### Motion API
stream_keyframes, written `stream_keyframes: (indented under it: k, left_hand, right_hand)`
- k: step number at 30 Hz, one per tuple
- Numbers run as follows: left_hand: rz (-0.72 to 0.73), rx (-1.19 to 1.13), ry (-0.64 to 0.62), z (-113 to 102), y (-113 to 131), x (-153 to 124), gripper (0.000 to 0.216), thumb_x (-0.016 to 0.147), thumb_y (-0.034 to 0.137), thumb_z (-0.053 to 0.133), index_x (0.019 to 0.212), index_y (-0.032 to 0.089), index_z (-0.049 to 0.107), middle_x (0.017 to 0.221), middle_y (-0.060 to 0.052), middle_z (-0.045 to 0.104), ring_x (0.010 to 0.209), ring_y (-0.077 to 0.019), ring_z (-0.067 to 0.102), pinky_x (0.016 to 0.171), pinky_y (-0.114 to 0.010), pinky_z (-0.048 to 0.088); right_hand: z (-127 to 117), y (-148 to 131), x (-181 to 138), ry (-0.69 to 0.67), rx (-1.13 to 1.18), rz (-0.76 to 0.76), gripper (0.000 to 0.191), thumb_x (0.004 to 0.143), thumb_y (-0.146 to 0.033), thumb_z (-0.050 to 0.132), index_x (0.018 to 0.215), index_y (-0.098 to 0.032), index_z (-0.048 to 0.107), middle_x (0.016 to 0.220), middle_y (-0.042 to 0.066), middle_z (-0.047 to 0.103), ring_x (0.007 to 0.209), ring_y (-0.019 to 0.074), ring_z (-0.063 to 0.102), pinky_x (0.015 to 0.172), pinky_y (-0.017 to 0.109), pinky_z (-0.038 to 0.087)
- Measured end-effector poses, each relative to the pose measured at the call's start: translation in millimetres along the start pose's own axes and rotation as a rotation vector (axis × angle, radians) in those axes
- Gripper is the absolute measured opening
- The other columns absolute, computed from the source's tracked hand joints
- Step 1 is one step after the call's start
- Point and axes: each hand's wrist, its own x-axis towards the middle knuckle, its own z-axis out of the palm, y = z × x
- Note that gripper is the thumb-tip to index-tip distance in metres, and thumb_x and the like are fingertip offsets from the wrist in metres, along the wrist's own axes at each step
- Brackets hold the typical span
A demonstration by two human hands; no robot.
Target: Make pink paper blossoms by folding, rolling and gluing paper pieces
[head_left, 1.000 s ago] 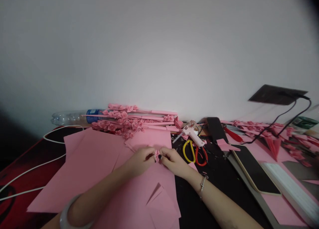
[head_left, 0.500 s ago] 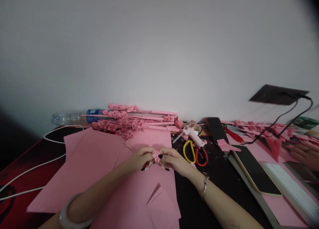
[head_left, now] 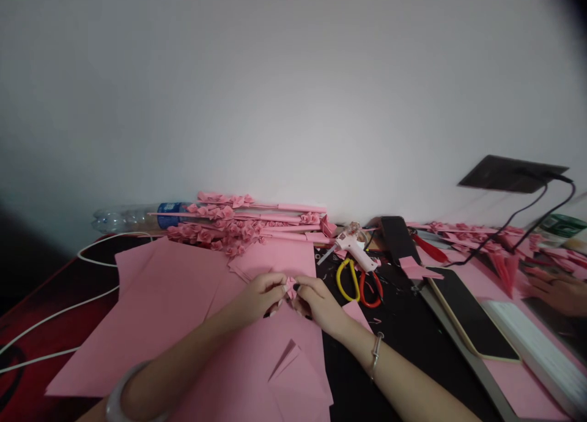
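Observation:
Between both hands is a small folded pink paper flower (head_left: 290, 287), pinched from either side above the pink sheets. My left hand (head_left: 262, 296) grips its left edge with thumb and fingers. On the other edge, my right hand (head_left: 318, 299) is closed in a pinch, its dark nails showing. Part of the flower is hidden by the fingertips. Large pink paper sheets (head_left: 174, 287) lie under and to the left of my hands. Closer to me rests a folded pink paper square (head_left: 298, 379).
Finished pink paper flowers (head_left: 238, 229) with rolled stems lie along the wall beside a plastic bottle (head_left: 126, 219). Right of my hands are a glue gun (head_left: 355, 251), scissors with yellow and red handles (head_left: 370, 289) and a phone (head_left: 474, 315). Another person's hand (head_left: 557, 290) is at far right.
The fingers have shifted slightly around the paper flower, which shows more open folds. My right forearm has moved a little, uncovering a pink paper piece beside it.

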Motion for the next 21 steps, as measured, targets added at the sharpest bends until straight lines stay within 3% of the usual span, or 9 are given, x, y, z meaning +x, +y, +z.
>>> stream_keyframes:
  k: [5,9,15,21]
  left_hand:
    - [0.017,0.058,0.038,5,4,-2,0.027,0.086,0.040,0.048,0.068,0.021,0.042,0.051,0.008,0.043,0.044,-0.0080,0.039,0.045,-0.022,0.030]
    - [0.029,0.083,0.049,7,7,-4,0.022,0.086,0.035,0.047,0.070,0.020,0.044,0.052,0.008,0.042,0.044,-0.0084,0.038,0.045,-0.022,0.031]
    - [0.056,-0.008,0.012,4,0,-2,0.025,0.086,0.036,0.048,0.067,0.021,0.043,0.051,0.007,0.045,0.044,-0.0081,0.039,0.045,-0.022,0.031]
    - [0.015,-0.130,-0.001,3,-7,4,0.028,0.084,0.043,0.051,0.068,0.020,0.044,0.046,0.008,0.042,0.039,-0.0071,0.036,0.042,-0.022,0.028]
  right_hand:
    - [6,0,-3,0.092,-0.172,-0.073,0.032,0.093,-0.031,0.040,0.064,-0.021,0.044,0.051,-0.005,0.041,0.047,0.0106,0.036,0.047,0.024,0.029]
    - [5,2,-2,0.078,-0.246,-0.084,0.041,0.097,-0.048,0.043,0.067,-0.020,0.045,0.055,-0.004,0.042,0.051,0.0107,0.036,0.048,0.024,0.027]
    - [-1,6,2,-0.048,-0.047,-0.054,0.045,0.095,-0.057,0.045,0.071,-0.019,0.046,0.058,-0.006,0.037,0.050,0.0087,0.030,0.048,0.023,0.025]
    - [-4,8,3,-0.072,0.009,-0.033,0.048,0.091,-0.060,0.052,0.068,-0.018,0.047,0.057,-0.006,0.040,0.049,0.0076,0.030,0.048,0.023,0.023]
